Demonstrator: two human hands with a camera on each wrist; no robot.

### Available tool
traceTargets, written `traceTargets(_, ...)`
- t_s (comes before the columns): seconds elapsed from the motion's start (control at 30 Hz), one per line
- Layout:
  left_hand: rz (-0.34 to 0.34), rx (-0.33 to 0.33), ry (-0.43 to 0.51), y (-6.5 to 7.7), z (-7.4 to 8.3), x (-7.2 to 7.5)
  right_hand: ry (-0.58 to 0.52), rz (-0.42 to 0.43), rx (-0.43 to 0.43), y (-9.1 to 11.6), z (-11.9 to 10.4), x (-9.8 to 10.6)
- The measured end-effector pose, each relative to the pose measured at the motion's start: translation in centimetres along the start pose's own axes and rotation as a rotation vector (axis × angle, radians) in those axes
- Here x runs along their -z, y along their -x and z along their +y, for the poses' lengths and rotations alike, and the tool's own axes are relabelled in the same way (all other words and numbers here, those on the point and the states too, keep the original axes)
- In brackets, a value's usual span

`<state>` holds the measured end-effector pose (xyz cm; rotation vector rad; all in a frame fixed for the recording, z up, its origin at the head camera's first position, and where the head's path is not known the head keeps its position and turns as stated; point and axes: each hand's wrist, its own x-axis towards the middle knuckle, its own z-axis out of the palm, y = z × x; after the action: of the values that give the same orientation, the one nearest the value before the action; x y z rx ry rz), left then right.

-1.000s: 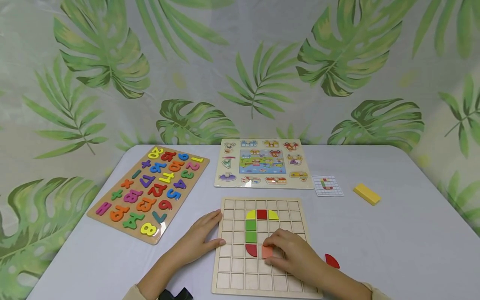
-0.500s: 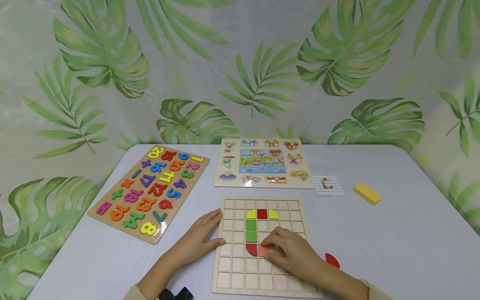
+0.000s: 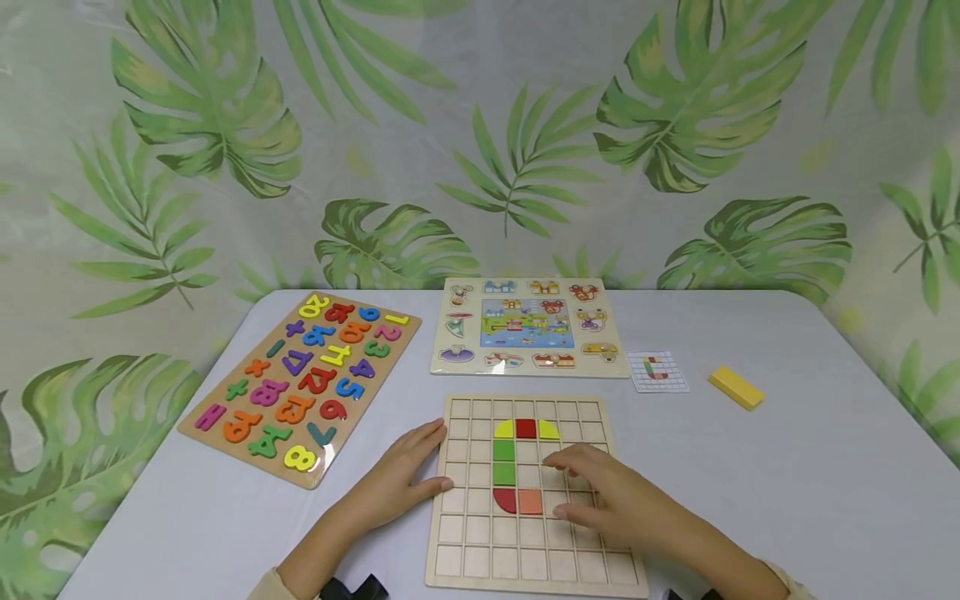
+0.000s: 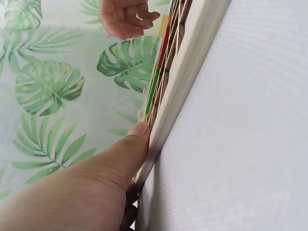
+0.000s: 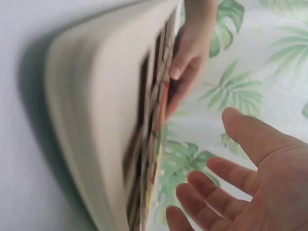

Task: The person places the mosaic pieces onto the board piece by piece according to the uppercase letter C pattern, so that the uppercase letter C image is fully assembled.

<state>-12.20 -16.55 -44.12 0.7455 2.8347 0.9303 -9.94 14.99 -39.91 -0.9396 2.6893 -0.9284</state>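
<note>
In the head view the gridded wooden board (image 3: 531,550) lies at the near middle of the table. My left hand (image 3: 405,467) rests along its left edge, fingers fairly straight and thumb at the rim. My right hand (image 3: 600,492) hovers over the board's right part, fingers spread and holding nothing. In the grid sit an orange square (image 3: 530,502), a dark red quarter-round (image 3: 506,500), two green squares (image 3: 504,462), a red square (image 3: 526,428) and two yellow quarter-rounds (image 3: 550,430). The right wrist view shows the right palm and loose fingers apart from the board.
A number puzzle board (image 3: 300,392) lies at the left and a picture puzzle (image 3: 529,327) at the back. To the right are a pattern card (image 3: 657,372) and a yellow block (image 3: 737,388). Black objects (image 3: 356,588) show at the bottom edge.
My right hand pushed the orange square leftward into its cell beside the dark red quarter-round, let go and drew back right. The loose red quarter-round right of the board is no longer visible.
</note>
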Motion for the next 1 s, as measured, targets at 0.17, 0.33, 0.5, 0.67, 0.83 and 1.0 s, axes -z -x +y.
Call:
traceTargets(0.17, 0.002, 0.001, -0.004, 0.0, 0.0, 0.0, 0.031, 0.113, 0.030, 1.9, 0.9, 1.6)
traceTargets(0.33, 0.003, 0.005, 0.002, 0.1, 0.1, 0.0, 0.074, 0.175, 0.044, 4.0, 2.3, 2.7)
traceTargets(0.5, 0.000, 0.002, 0.000, 0.0, 0.0, 0.0, 0.069, 0.149, 0.039, 5.9, 4.0, 3.0)
traceTargets(0.67, 0.002, -0.004, -0.003, 0.0, 0.0, -0.1, 0.038, 0.070, 0.081, 7.3, 5.8, 3.1)
traceTargets(0.83, 0.006, -0.005, -0.009, 0.0, 0.0, -0.1, -0.009, 0.058, 0.168, 8.0, 6.9, 2.9)
traceTargets(1.0, 0.007, -0.002, -0.002, 0.0, 0.0, 0.0, -0.061, 0.063, 0.238, 7.9, 7.2, 2.7)
